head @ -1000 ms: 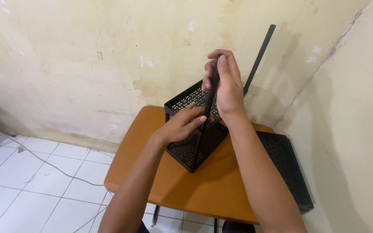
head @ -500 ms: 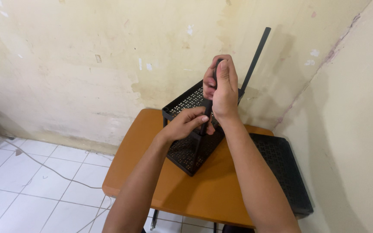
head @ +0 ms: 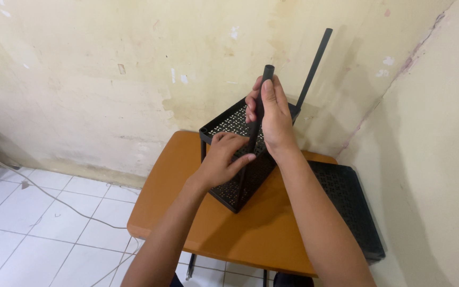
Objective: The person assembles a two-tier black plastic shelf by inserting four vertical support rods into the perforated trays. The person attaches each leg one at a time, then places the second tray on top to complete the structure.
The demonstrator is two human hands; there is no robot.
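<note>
The orange table (head: 187,175) carries a black perforated shelf rack (head: 240,154), partly assembled: two trays are joined, the lower one resting on the tabletop below the fingers, the upper one level with them. A third black tray (head: 349,204) lies loose, well to the right of and below the right hand (head: 274,119), not yet fitted. One black post (head: 314,66) already stands at the far corner, beyond the fingers, leaning up and to the right. A second black tube (head: 253,130) runs through the near corner; its long axis is near vertical, top end tilted slightly right, above the fingertips. The right hand's fingers are wrapped tightly around the tube's upper part. The left hand (head: 224,159) rests on the upper tray beside the tube, fingers curled together, steadying it. In my judgement, the remaining posts and the loose tray are outstanding.
</note>
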